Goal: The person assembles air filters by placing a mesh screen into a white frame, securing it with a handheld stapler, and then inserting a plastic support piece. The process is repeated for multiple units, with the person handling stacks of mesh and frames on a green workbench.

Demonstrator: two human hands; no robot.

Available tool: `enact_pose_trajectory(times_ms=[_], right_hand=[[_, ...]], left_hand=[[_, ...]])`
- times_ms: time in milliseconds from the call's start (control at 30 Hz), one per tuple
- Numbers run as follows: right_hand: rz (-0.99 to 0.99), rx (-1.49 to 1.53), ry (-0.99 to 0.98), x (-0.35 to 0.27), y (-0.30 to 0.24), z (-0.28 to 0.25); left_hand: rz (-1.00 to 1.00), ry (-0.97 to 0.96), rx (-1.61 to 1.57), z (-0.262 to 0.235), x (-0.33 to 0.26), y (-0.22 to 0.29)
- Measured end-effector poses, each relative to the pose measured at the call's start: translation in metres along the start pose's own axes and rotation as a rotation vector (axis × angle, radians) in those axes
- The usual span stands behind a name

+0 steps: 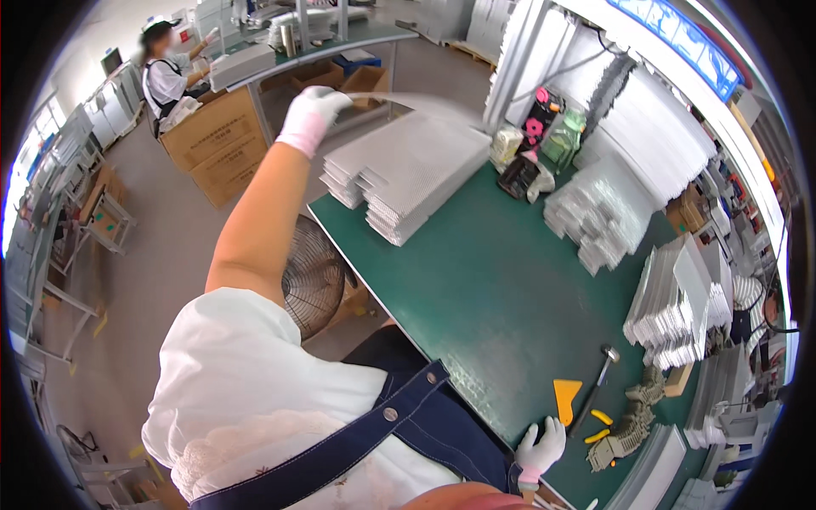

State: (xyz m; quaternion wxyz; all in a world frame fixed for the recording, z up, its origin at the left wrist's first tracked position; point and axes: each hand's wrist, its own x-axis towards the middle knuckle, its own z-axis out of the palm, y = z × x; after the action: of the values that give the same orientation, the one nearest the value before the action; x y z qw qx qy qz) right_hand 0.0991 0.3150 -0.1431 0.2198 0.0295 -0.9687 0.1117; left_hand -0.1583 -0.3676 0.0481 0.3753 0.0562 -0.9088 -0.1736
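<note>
Green table [501, 289], sheet [425, 102] pointing right

Bright daylight, window glare upper right; fisheye edges bent, dark vignette.

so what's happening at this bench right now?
A person in white gloves works at a green table. The left hand lifts a flat grey sheet, blurred with motion, above a stack of similar flat sheets. The right hand rests on the table's near edge beside a yellow scraper and a hammer. More stacks line the far side.
</note>
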Motion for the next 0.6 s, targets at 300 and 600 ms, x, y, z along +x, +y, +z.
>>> enact_pose_trajectory(times_ms=[300, 600], right_hand=[[0.02, 0.383, 0.355, 0.052, -0.037, -0.017], [-0.183, 0.364, -0.593, 0.131, -0.028, -0.021]], left_hand=[[0.184, -0.848, -0.133, 0.055, -0.234, 0.271], [0.617, -1.09, -0.195, 0.105, -0.124, 0.327]])
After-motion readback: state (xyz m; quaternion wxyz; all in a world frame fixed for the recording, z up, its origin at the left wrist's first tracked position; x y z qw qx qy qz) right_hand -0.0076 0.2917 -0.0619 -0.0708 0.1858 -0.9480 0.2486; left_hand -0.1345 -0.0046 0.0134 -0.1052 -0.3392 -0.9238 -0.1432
